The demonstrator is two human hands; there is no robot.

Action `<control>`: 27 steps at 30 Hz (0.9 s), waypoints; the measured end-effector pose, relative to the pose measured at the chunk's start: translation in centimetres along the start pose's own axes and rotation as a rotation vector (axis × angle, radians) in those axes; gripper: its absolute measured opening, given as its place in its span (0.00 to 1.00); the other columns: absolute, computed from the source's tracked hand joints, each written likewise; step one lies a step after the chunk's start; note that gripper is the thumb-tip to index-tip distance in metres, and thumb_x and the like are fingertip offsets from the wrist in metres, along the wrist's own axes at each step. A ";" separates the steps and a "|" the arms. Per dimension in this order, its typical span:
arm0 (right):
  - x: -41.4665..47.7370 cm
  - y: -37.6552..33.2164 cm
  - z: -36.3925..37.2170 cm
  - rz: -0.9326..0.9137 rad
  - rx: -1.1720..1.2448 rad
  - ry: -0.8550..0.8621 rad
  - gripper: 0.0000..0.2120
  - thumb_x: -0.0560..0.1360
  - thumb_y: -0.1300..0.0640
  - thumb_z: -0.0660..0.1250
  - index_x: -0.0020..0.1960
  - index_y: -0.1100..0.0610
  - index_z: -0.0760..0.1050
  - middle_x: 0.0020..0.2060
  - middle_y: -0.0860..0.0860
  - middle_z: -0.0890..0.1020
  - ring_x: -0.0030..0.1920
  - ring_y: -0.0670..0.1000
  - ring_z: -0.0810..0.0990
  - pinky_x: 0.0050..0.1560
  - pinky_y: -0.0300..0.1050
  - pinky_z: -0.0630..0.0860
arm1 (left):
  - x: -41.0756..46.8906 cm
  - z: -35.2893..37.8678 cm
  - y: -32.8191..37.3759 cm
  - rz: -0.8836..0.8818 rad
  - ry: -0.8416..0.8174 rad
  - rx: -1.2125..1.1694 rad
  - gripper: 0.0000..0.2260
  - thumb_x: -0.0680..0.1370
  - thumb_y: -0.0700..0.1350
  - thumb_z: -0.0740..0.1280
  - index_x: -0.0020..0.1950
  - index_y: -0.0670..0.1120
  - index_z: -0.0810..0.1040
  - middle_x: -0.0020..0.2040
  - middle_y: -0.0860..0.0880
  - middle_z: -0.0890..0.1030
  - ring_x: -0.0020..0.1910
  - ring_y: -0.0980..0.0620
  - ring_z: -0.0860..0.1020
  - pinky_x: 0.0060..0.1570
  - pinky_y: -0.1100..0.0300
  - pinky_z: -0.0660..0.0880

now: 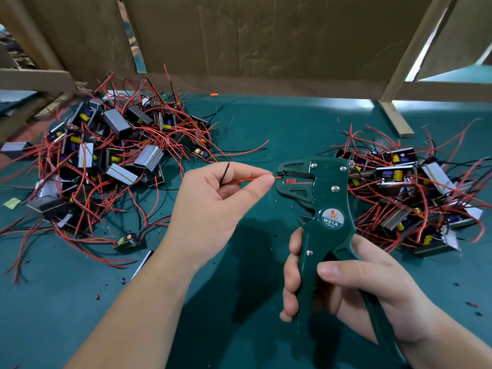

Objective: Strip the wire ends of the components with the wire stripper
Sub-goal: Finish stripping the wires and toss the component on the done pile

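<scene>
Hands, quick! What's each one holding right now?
Left hand: pinches a red wire, its end fed into the wire stripper.
Right hand: grips the wire stripper by its handles.

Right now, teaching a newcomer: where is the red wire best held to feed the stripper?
Pinch the red wire just behind its tip, from the left, as the left hand does. The stripper opens leftward and the thin wire points level into it; a short free end should bend less.
</scene>
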State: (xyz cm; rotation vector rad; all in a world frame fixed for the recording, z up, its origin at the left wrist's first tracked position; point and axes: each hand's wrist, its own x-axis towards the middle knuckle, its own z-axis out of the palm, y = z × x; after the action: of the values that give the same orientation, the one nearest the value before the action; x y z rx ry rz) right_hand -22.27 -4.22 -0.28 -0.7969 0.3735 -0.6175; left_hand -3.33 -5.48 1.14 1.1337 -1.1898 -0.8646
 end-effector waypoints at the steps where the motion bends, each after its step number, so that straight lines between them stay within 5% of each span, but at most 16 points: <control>1: 0.0 0.0 -0.1 -0.002 -0.022 0.005 0.16 0.67 0.61 0.74 0.53 0.63 0.76 0.40 0.66 0.78 0.39 0.64 0.78 0.45 0.62 0.75 | 0.0 -0.1 0.1 0.007 -0.004 -0.005 0.02 0.69 0.48 0.73 0.40 0.53 0.85 0.26 0.40 0.65 0.28 0.37 0.56 0.28 0.50 0.54; 5: -0.2 0.0 -0.3 0.003 -0.064 -0.002 0.14 0.69 0.60 0.73 0.52 0.62 0.76 0.39 0.65 0.78 0.38 0.64 0.79 0.45 0.61 0.75 | 0.1 -0.2 0.4 0.021 -0.025 -0.013 0.01 0.69 0.48 0.74 0.39 0.52 0.85 0.26 0.43 0.69 0.26 0.38 0.57 0.27 0.50 0.54; 9: -0.2 0.0 -0.3 0.011 -0.053 -0.020 0.13 0.70 0.61 0.73 0.52 0.62 0.75 0.39 0.65 0.78 0.38 0.63 0.79 0.44 0.61 0.75 | 0.0 -0.2 0.7 0.032 -0.057 -0.018 0.03 0.66 0.46 0.71 0.37 0.48 0.82 0.24 0.56 0.77 0.21 0.61 0.67 0.23 0.70 0.63; 11: -0.2 -0.1 -0.4 0.013 -0.046 -0.021 0.13 0.70 0.60 0.73 0.52 0.62 0.75 0.39 0.65 0.78 0.37 0.63 0.79 0.44 0.61 0.75 | 0.0 -0.2 0.7 0.025 -0.072 -0.027 0.04 0.65 0.45 0.70 0.38 0.46 0.81 0.24 0.57 0.78 0.21 0.64 0.70 0.25 0.73 0.66; 24: -0.5 -0.3 -0.1 0.040 -0.145 0.092 0.16 0.66 0.56 0.77 0.48 0.62 0.76 0.34 0.65 0.77 0.33 0.63 0.78 0.39 0.60 0.75 | 0.1 -0.6 0.2 0.080 -0.122 0.077 0.03 0.67 0.42 0.73 0.36 0.50 0.81 0.25 0.58 0.78 0.23 0.66 0.71 0.28 0.76 0.66; 27: -0.3 -0.4 0.2 0.027 -0.144 0.120 0.17 0.64 0.53 0.78 0.45 0.61 0.76 0.32 0.64 0.76 0.31 0.61 0.77 0.37 0.59 0.76 | 0.3 -0.8 -0.4 0.075 -0.118 0.205 0.04 0.70 0.48 0.72 0.44 0.55 0.83 0.26 0.47 0.72 0.25 0.55 0.65 0.29 0.64 0.63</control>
State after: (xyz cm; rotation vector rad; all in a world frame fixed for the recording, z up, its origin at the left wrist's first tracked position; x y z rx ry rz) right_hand -22.50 -4.09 0.16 -0.8934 0.5421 -0.6197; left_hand -2.48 -5.68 0.83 1.2070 -1.4357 -0.7737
